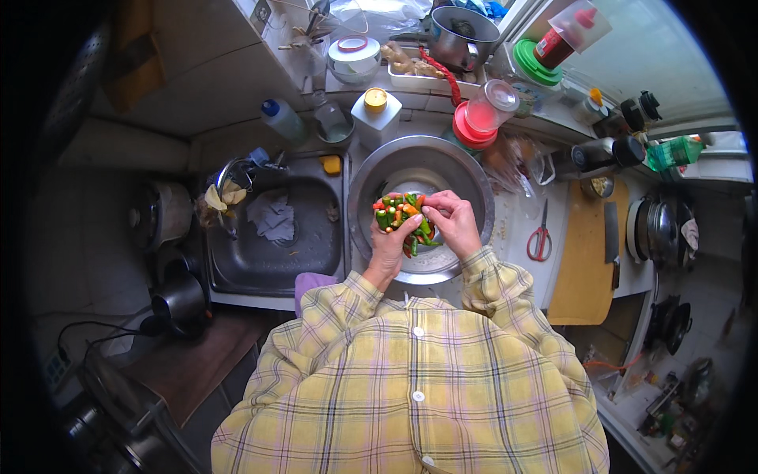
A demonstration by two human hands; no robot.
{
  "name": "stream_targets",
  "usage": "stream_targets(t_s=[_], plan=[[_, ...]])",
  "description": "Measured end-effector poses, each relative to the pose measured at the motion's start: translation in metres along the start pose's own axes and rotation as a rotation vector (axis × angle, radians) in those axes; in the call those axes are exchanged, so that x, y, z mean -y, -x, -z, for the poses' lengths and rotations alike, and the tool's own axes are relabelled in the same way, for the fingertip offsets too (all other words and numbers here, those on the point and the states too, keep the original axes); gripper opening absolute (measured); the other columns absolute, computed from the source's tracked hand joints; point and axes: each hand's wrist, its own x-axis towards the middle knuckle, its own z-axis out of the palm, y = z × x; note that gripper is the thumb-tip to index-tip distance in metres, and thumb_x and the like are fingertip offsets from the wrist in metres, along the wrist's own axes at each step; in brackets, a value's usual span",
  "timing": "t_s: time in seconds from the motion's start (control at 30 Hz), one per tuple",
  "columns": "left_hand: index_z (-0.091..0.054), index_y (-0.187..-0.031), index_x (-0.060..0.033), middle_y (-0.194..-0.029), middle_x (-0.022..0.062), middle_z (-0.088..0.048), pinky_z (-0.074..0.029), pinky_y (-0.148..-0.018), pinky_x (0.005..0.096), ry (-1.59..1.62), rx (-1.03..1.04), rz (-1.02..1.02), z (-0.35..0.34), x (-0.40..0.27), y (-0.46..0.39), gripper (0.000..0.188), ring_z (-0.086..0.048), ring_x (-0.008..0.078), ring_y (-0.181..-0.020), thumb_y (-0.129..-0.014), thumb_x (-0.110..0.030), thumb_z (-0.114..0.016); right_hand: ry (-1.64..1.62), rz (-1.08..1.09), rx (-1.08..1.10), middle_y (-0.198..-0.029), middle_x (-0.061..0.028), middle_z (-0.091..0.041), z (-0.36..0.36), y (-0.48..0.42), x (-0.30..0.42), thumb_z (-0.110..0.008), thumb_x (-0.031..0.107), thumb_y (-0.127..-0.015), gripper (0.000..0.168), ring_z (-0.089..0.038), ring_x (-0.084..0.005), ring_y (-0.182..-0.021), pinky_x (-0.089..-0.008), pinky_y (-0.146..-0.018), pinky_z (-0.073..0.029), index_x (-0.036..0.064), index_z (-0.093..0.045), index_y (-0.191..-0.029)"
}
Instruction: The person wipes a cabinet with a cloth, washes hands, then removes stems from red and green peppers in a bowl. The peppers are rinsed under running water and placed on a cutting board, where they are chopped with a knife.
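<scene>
A bunch of red, orange and green chili peppers [398, 214] rests in my left hand [388, 246], whose fingers curl around it from below. Several cut ends of the peppers face up and left. On the right side of the bunch, the fingertips of my right hand [455, 222] pinch at an orange pepper, though its exact grip is partly hidden. Both hands are above a wide stainless steel basin [421, 145]. Some water appears to lie in the bottom of the basin, and a dark green piece is near its left inner wall.
Left of the basin is a sink [320, 260] with a grey cloth [271, 214] and a yellow sponge [330, 165]. To the right lie red-handled scissors [539, 237] and a wooden cutting board [577, 255] bearing a cleaver [611, 231]. A white bottle [374, 121] stands behind the basin.
</scene>
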Motion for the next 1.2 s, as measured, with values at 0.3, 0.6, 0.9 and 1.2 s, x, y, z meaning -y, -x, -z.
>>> stream_targets(t_s=[0.3, 0.6, 0.9, 1.2], plan=[[-0.059, -0.105, -0.0049, -0.092, 0.0032, -0.066, -0.055, -0.07, 0.027, 0.045, -0.293, 0.174, 0.009, 0.04, -0.011, 0.035, -0.065, 0.0122, -0.078, -0.076, 0.001, -0.078, 0.561, 0.127, 0.031, -0.097, -0.0138, -0.062, 0.002, -0.006, 0.0, -0.063, 0.013, -0.083, 0.019, -0.063, -0.0313, -0.091, -0.0384, -0.082, -0.05, 0.0, -0.073, -0.093], [-0.056, -0.105, -0.002, -0.092, 0.0075, -0.065, -0.056, -0.067, 0.034, 0.139, -0.488, 0.487, 0.018, 0.044, -0.013, 0.03, -0.066, 0.0187, -0.077, -0.08, 0.001, -0.072, 0.79, 0.046, 0.565, -0.087, -0.0155, -0.071, -0.027, -0.085, -0.009, -0.056, 0.003, -0.083, 0.034, -0.069, -0.0361, -0.082, -0.0434, -0.074, -0.053, 0.011, -0.068, -0.114], [-0.058, -0.106, -0.0014, -0.1, 0.0085, -0.066, -0.056, -0.075, 0.0362, 0.131, -0.446, 0.464, 0.01, 0.057, -0.006, 0.023, -0.067, 0.0192, -0.086, -0.086, -0.004, -0.069, 1.204, 0.134, 0.641, -0.097, -0.0166, -0.072, -0.067, -0.115, -0.074, -0.065, 0.013, -0.08, 0.022, -0.07, -0.035, -0.093, -0.0456, -0.081, -0.056, 0.017, -0.075, -0.1], [-0.058, -0.102, -0.0026, -0.093, 0.0061, -0.067, -0.058, -0.072, 0.0304, -0.007, -0.232, 0.267, 0.002, 0.033, 0.001, 0.032, -0.068, 0.0153, -0.081, -0.077, 0.002, -0.076, 0.586, -0.043, 0.108, -0.076, -0.0059, -0.068, 0.035, -0.054, -0.011, -0.078, 0.02, -0.082, 0.017, -0.065, -0.0177, -0.069, -0.0336, -0.064, -0.051, 0.006, -0.077, -0.091]])
